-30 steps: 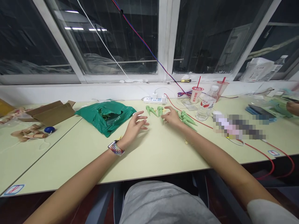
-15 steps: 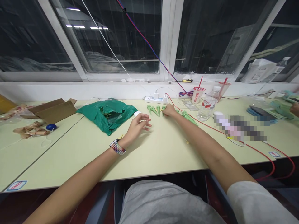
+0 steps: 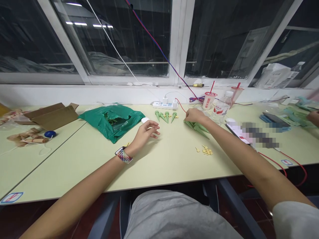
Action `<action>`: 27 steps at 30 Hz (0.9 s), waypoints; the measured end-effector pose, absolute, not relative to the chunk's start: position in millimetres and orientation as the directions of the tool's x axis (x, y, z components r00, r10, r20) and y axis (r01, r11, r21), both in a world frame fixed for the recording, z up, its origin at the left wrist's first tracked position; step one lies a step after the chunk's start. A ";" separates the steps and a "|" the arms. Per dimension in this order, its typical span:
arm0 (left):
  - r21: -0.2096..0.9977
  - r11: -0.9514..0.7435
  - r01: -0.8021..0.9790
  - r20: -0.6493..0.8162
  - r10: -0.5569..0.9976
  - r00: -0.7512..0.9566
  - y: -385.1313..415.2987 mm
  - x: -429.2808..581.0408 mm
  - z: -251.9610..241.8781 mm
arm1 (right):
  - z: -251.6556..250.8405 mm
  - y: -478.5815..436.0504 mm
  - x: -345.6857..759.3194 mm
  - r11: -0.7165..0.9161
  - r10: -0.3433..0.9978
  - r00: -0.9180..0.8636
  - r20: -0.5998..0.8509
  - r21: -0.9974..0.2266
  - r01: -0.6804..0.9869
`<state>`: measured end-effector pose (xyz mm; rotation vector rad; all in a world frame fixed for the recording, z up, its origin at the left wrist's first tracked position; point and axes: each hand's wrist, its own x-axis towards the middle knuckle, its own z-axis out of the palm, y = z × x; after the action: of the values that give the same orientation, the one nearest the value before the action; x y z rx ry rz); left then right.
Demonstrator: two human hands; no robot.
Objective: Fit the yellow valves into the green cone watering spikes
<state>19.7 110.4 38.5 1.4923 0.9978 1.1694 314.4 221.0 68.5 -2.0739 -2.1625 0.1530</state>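
My left hand (image 3: 146, 131) rests on the pale table (image 3: 161, 162) with its fingers loosely apart and nothing in them, beside a small white object (image 3: 145, 120). My right hand (image 3: 195, 116) reaches over a pile of green cone spikes (image 3: 197, 127), its fingers curled onto them. Three more green spikes (image 3: 164, 116) stand in a row between the hands. Several small yellow pieces (image 3: 205, 151) lie on the table under my right forearm.
A green plastic bag (image 3: 112, 120) lies left of my left hand, with a cardboard box (image 3: 51, 115) and wooden pieces (image 3: 26, 137) further left. Behind are a power strip (image 3: 165, 105), a red wire (image 3: 274, 161), a water bottle (image 3: 219, 110) and cups (image 3: 208, 100). Another person's hand (image 3: 313, 117) shows far right.
My right hand has moved right, from the row of standing spikes to the pile of spikes. The yellow pieces now show under the forearm. My left hand has stayed in place.
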 end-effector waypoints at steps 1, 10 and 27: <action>0.978 -0.207 0.042 0.194 0.959 0.209 110.3 19.6 38.4 | 65.4 217.1 314.5 0.059 0.998 -0.055 0.028 -0.147 0.987; 0.976 -0.213 0.037 0.202 0.961 0.187 114.3 13.9 41.1 | 52.7 209.4 299.6 0.186 0.980 -0.181 0.081 -0.060 0.981; 0.950 -0.264 -0.165 0.286 0.950 0.127 158.1 -24.5 59.9 | 45.1 150.7 155.1 0.410 0.912 -0.110 0.395 -0.871 0.269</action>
<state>-24.5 158.1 59.9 1.3632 0.8440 1.3593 155.1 150.7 45.1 -1.0598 -1.6254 0.7730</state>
